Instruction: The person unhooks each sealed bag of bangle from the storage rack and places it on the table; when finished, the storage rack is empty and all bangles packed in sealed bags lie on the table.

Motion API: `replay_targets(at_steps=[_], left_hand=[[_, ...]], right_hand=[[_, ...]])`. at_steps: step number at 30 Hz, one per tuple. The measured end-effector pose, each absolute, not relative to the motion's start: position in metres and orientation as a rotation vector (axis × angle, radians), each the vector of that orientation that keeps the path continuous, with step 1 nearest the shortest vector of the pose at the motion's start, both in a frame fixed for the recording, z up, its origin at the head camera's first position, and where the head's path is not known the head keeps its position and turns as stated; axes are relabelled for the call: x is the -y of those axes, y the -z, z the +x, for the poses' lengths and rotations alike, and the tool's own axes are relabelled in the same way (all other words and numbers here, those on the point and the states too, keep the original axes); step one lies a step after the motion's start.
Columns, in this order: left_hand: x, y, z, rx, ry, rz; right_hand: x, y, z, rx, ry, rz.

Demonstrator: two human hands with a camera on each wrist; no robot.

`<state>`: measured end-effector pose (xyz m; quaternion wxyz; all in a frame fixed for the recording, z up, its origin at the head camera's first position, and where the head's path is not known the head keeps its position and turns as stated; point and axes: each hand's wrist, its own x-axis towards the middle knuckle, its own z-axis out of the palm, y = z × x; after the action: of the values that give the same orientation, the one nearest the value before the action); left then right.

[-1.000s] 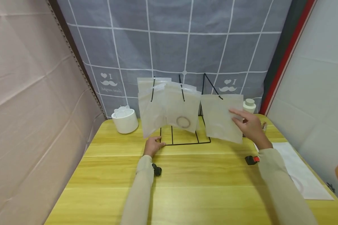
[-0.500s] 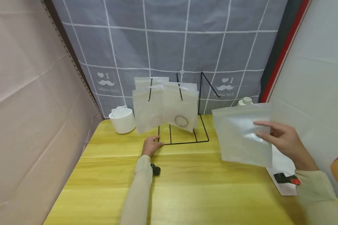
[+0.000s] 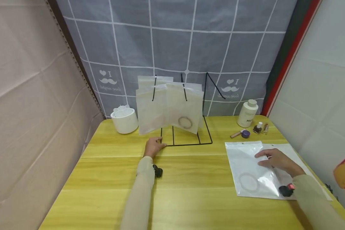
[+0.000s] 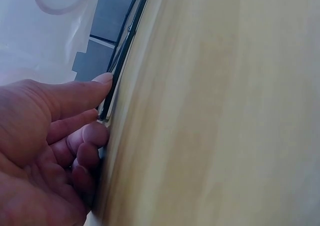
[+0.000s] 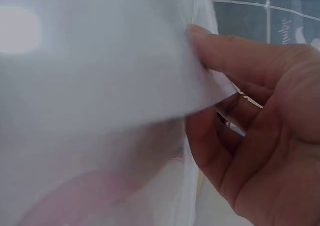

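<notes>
At the right of the table, my right hand pinches the edge of a translucent zip bag, thumb on one face and fingers behind. A faint ring shape shows in the bag, which overlaps another white bag. My left hand pinches the front left corner of a black wire rack; the left wrist view shows the thumb on the wire. Zip bags hang on the rack's left and middle hooks, one showing a ring-shaped item. Its right hook holds no bag.
A white bottle stands at the back right. Before it are a purple jar, a brownish tube, a dark nail polish bottle and a small gold item. A white round container stands left.
My right hand has taken the zip bag off the rack's right hook, carried it right and lowered it over the white bag. My left hand has stayed at the rack's corner.
</notes>
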<state>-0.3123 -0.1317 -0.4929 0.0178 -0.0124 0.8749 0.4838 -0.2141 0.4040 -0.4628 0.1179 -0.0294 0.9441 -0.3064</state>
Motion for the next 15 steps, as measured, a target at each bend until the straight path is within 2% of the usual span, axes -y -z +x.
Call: replay_targets(at_steps=[9,15], left_hand=[[0.133,0.491,-0.313,-2.717,-1.501,-0.033],[0.132,0.49,-0.312,-2.723,-1.499,-0.026]], right_hand=[[-0.408,0.475,-0.219,-2.783,0.909,-0.149],[-0.412,0.477,-0.219,-2.748,0.909,-0.073]])
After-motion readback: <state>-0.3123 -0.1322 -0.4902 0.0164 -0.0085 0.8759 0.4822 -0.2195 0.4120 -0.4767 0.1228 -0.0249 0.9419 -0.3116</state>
